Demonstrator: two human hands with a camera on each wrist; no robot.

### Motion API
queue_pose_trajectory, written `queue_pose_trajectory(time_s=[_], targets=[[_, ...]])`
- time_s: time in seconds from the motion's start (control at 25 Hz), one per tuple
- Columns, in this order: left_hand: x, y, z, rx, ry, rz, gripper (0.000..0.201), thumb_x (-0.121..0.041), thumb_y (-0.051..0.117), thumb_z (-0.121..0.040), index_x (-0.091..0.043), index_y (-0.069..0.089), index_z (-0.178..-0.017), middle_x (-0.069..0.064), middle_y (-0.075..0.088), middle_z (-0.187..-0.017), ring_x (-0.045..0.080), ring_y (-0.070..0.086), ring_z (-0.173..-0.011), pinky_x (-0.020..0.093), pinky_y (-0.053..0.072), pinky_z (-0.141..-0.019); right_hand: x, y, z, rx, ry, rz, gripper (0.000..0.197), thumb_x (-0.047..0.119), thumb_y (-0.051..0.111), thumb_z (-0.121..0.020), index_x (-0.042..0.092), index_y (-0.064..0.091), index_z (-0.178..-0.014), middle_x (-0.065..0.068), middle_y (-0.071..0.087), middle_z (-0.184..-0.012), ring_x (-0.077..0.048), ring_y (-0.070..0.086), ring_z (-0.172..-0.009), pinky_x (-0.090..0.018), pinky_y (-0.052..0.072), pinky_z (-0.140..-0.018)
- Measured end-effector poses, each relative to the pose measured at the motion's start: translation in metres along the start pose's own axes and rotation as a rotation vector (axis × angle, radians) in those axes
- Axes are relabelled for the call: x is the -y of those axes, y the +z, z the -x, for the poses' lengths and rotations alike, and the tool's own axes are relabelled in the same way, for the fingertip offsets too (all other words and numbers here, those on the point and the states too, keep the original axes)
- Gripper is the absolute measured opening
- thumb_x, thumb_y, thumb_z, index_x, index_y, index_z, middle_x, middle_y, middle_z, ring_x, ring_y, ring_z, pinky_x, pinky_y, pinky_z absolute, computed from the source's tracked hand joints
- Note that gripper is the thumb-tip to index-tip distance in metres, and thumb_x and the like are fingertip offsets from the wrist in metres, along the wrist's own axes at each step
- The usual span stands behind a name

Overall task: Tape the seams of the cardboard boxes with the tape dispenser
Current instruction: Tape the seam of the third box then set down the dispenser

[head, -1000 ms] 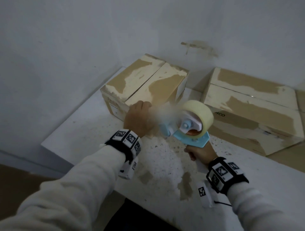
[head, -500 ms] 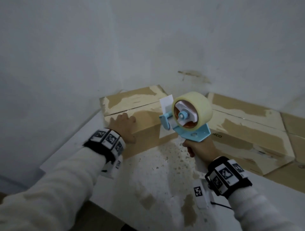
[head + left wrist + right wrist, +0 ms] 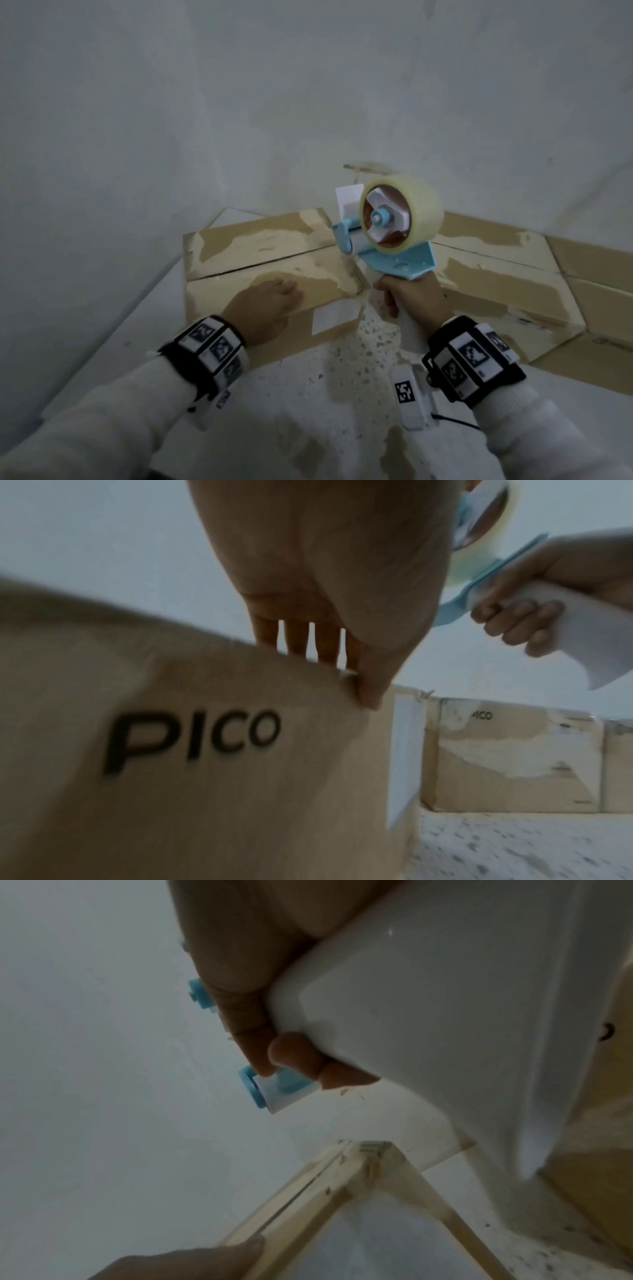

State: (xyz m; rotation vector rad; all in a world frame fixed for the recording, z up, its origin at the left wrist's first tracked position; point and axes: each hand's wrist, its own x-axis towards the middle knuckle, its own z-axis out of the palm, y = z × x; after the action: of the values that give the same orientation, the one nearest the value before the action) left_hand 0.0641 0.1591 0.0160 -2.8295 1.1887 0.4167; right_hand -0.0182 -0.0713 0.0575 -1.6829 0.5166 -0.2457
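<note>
Tape dispenser is in my right hand; the fingers are curled tight around its white handle, and the roll is held up in the air above the near right corner of the left box. My left hand lies flat and open on this box top, thumb on its near side. Farther right stands a second box, against the wall.

left hand lies flat, fingers straight and palm down, while right hand just beside it is curled tight, raised higher.
</note>
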Motion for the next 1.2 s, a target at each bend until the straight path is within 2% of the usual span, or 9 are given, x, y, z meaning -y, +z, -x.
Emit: queue_pose_trajectory(time_s=[0.08,0.16,0.36,0.44,0.56,0.68,0.8,1.0,1.2], targets=[[-0.004,-0.024,0.004,0.009,-0.074,0.070,0.034,-0.044,0.046,-0.088,-0.028,0.062,-0.113,0.005,0.055,-0.127,0.023,0.049,-0.124,0.037,0.043,-0.100,0.004,0.001,-0.001,-0.017,0.003,-0.013,0.025,-0.005,0.063,-0.072,0.007,0.050,-0.054,-0.008,0.047,-0.042,-0.021,0.040,-0.036,-0.027,0.036,-0.040],[-0.016,-0.050,-0.011,-0.039,-0.228,0.345,0.049,-0.059,0.036,-0.089,-0.021,0.065,-0.080,0.006,0.063,-0.091,0.027,0.061,-0.092,0.033,0.047,-0.079,0.005,0.004,-0.001,-0.033,-0.007,-0.029,0.024,-0.006,0.063,-0.072,0.005,0.048,-0.056,-0.008,0.046,-0.042,-0.019,0.039,-0.035,-0.026,0.035,-0.039],[-0.031,-0.089,-0.070,0.294,-0.443,1.634,0.109,-0.087,0.025,-0.072,0.007,0.053,-0.118,0.024,0.065,-0.113,0.032,0.068,-0.091,0.034,0.053,-0.073,0.010,0.009,-0.005,-0.088,-0.059,-0.035,0.027,-0.005,0.065,-0.072,0.006,0.047,-0.055,-0.004,0.047,-0.039,-0.017,0.041,-0.036,-0.026,0.037,-0.039],[-0.029,-0.091,-0.083,0.378,-0.435,1.870,0.101,-0.076,0.040,-0.079,0.012,0.041,-0.129,0.027,0.066,-0.110,0.030,0.070,-0.086,0.035,0.055,-0.068,0.008,0.010,-0.005,-0.101,-0.072,-0.034,0.027,-0.005,0.065,-0.071,0.006,0.048,-0.055,-0.003,0.049,-0.039,-0.017,0.043,-0.037,-0.027,0.039,-0.040],[-0.027,-0.088,-0.106,0.141,-0.436,1.911,0.041,-0.022,0.054,-0.094,0.005,0.050,-0.124,0.014,0.070,-0.073,0.017,0.068,-0.054,0.021,0.055,-0.048,0.001,0.011,-0.005,-0.131,-0.072,-0.038,0.028,-0.006,0.065,-0.069,0.012,0.051,-0.053,-0.001,0.052,-0.040,-0.020,0.046,-0.040,-0.030,0.040,-0.046],[-0.017,-0.087,-0.128,0.010,-0.423,1.857,0.009,0.003,0.052,-0.090,0.002,0.061,-0.093,0.016,0.062,-0.081,0.021,0.060,-0.063,0.026,0.056,-0.051,-0.009,0.015,-0.007,-0.147,-0.057,-0.089,0.033,-0.004,0.066,-0.066,0.021,0.055,-0.048,-0.002,0.054,-0.044,-0.025,0.047,-0.043,-0.034,0.040,-0.050],[-0.009,-0.097,-0.143,-0.082,-0.371,1.639,0.014,0.007,0.055,-0.086,0.002,0.061,-0.075,0.020,0.062,-0.078,0.024,0.060,-0.058,0.033,0.057,-0.059,-0.012,0.025,-0.006,-0.152,-0.074,-0.080,0.024,0.007,0.066,-0.062,0.020,0.054,-0.046,-0.002,0.053,-0.044,-0.024,0.045,-0.044,-0.036,0.040,-0.051],[0.037,-0.132,-0.170,-0.309,-0.318,1.522,0.038,0.006,0.069,-0.078,-0.006,0.051,-0.109,0.013,0.068,-0.073,0.011,0.066,-0.045,0.019,0.054,-0.049,-0.021,0.020,0.004,-0.198,-0.112,-0.110,0.030,-0.009,0.069,-0.073,0.012,0.055,-0.056,-0.002,0.054,-0.044,-0.017,0.046,-0.041,-0.031,0.039,-0.046],[0.064,-0.123,-0.202,-0.231,-0.274,1.353,0.026,0.005,0.066,-0.081,-0.007,0.048,-0.095,0.015,0.067,-0.076,0.008,0.066,-0.044,0.018,0.053,-0.049,-0.047,0.028,-0.003,-0.231,0.010,-0.097,0.022,0.000,0.074,-0.074,0.015,0.062,-0.064,-0.005,0.056,-0.044,-0.020,0.048,-0.039,-0.036,0.042,-0.051]])
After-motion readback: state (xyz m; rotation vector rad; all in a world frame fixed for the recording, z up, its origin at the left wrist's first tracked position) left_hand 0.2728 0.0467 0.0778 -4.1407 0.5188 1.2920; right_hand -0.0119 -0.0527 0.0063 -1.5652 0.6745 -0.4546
